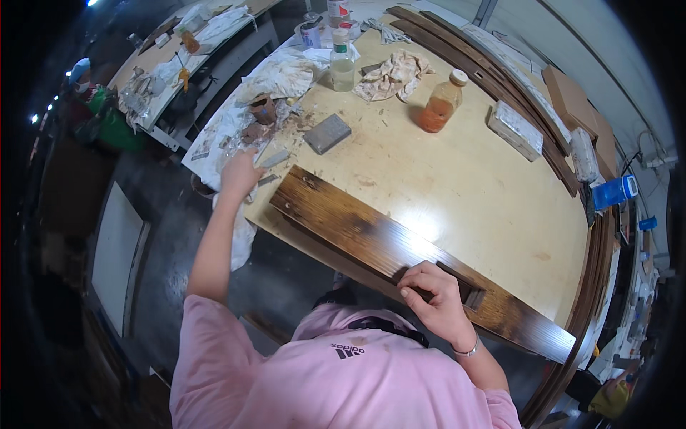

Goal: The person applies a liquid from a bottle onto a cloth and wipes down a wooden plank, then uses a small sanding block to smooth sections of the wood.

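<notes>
Right hand (pixel 437 300) on dark board (pixel 371 239), fingers curled

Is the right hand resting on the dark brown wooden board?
Yes, the right hand lies with bent fingers on the dark brown wooden board near its rectangular cut-out.

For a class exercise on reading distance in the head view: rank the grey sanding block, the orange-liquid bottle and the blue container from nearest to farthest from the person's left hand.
Measured from the left hand, at the table's left edge:
1. Grey sanding block, just right of it.
2. Orange-liquid bottle, mid-table, farther right.
3. Blue container, past the table's far right edge.
</notes>
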Demonstrator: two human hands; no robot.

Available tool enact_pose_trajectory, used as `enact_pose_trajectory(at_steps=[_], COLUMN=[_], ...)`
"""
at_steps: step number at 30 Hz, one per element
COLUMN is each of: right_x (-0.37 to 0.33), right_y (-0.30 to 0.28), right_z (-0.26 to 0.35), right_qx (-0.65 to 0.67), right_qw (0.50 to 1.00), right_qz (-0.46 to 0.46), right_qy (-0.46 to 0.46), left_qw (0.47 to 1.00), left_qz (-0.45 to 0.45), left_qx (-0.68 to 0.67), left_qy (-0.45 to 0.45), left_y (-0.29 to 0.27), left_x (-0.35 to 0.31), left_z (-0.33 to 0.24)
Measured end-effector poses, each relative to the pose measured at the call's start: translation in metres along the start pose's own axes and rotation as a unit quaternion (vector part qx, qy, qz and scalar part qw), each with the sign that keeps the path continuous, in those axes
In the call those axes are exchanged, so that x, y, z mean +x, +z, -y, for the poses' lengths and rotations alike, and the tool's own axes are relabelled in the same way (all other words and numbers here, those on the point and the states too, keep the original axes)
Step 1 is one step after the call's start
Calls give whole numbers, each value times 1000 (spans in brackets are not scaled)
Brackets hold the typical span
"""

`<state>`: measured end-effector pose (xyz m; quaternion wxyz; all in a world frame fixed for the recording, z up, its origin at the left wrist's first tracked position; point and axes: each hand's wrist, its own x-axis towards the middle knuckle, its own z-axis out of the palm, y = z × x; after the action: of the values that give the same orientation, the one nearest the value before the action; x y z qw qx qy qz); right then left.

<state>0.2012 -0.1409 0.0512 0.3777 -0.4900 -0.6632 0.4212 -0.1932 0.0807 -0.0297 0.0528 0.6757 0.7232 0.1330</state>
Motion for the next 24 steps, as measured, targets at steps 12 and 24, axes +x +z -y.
enact_pose_trajectory(at_steps=[12,24], right_x=[141,200], right_y=[57,58], right_z=[32,23], right_qx=[171,195], right_qw=[976,979], right_qz=[103,53], right_qy=[88,28], left_qw=[662,911], left_qz=[218,38], left_qx=[-715,-332], left_qy=[-54,242], left_y=[-73,-55], left_x=[-58,-150], left_z=[-21,-109])
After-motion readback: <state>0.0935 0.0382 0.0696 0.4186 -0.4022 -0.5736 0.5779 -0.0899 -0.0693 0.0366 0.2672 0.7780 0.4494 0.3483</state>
